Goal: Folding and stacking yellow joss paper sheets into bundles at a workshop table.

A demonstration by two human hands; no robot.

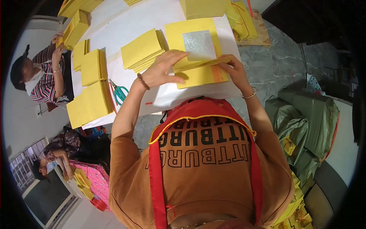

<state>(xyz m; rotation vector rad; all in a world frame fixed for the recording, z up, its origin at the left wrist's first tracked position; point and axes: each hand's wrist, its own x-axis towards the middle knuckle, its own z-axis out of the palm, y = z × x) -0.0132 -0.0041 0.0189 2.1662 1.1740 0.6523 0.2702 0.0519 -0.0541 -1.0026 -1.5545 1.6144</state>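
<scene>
own hands (pixel 160 71) (pixel 235 71): 2 | silver square (pixel 199 42): 1 | scissors (pixel 120 94): 1 | co-workers (pixel 46 91) (pixel 68 142): 2

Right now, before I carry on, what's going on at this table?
The person's right hand pinches one end of a raised yellow paper piece; the left hand is spread open by its other end, though whether it touches is unclear. Just beyond lies a yellow sheet bearing a silver rectangle. Yellow stacks and teal-handled scissors rest to the left on the white table. Farther left, a co-worker holds a yellow bundle.
</scene>
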